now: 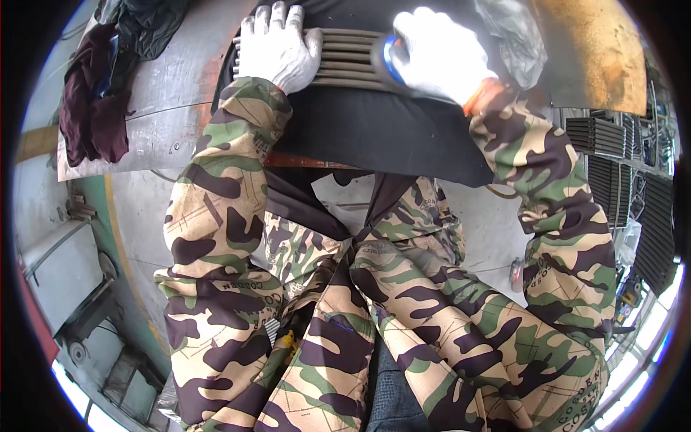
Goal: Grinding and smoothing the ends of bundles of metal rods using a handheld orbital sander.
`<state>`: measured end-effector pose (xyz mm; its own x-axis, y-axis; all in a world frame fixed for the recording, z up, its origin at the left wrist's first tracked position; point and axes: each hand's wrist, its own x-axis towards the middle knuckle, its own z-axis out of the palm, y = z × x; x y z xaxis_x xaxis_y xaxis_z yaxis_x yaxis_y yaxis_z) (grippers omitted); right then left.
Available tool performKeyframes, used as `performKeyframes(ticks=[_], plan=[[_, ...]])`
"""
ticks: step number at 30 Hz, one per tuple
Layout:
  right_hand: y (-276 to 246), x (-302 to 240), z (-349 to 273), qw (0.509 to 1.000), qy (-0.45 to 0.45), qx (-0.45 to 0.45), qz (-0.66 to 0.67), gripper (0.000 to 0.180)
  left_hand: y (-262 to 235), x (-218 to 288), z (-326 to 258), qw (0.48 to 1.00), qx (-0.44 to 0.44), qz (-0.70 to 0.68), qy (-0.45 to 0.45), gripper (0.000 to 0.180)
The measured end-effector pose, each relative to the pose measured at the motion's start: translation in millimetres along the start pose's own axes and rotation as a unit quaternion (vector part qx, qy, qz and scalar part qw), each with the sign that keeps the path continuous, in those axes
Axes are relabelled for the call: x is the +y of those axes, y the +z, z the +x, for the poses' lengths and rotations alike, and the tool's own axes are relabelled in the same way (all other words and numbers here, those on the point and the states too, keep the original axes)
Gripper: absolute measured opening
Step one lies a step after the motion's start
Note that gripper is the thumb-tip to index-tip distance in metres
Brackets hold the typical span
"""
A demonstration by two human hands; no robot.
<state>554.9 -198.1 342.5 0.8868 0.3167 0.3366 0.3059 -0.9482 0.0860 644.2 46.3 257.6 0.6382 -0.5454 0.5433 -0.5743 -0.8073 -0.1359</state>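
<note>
A grate of parallel grey metal bars [347,56] lies across a black cloth [374,133] on the table. My left hand [279,49], in a white glove, rests flat on the grate's left end with the fingers stretched out. Over toward the other end, my gloved right hand [437,56] is closed round a round grey pad with a blue rim [391,60]. That pad meets the bars and is smeared by motion; its exact kind does not show. The right end of the grate is hidden behind the pad and the right hand.
Dark maroon cloth [92,108] lies at the table's left. Crumpled clear plastic [515,39] sits beyond my right hand, near a rusty brown sheet [597,54]. Stacks of dark barred grates [603,137] stand at the right. A wheeled metal frame [79,288] is at the lower left.
</note>
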Motion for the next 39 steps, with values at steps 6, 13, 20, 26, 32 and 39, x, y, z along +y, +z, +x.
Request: performKeyframes(ticks=[6,13,20,26,32,39], plan=[[-6.8,8.9,17.8,0.996,0.076,-0.049,-0.008,0.023,-4.2,-14.7,-4.0,0.999,-0.031,0.021,0.001,0.051],[6.7,35.6,0.8,0.998,0.057,-0.018,-0.03,0.023,5.3,1.0,5.9,0.994,-0.039,0.057,0.08,0.048],[-9.8,10.1,-7.9,0.999,0.032,-0.029,-0.001,0.022,-2.4,7.3,-8.7,1.0,-0.005,-0.017,0.006,0.049],[-7.4,3.1,-0.2,0.999,0.037,-0.027,0.014,0.022,-27.1,0.2,-30.5,1.0,-0.024,0.005,-0.018,0.048],[-3.5,10.7,3.6,0.998,0.054,-0.036,0.017,0.023,-8.6,4.4,-24.4,0.999,0.02,-0.049,0.011,0.044],[-22.2,-11.9,-1.4,0.994,0.036,-0.096,0.048,0.026,-9.8,9.2,-20.9,0.999,0.033,-0.038,0.008,0.044]])
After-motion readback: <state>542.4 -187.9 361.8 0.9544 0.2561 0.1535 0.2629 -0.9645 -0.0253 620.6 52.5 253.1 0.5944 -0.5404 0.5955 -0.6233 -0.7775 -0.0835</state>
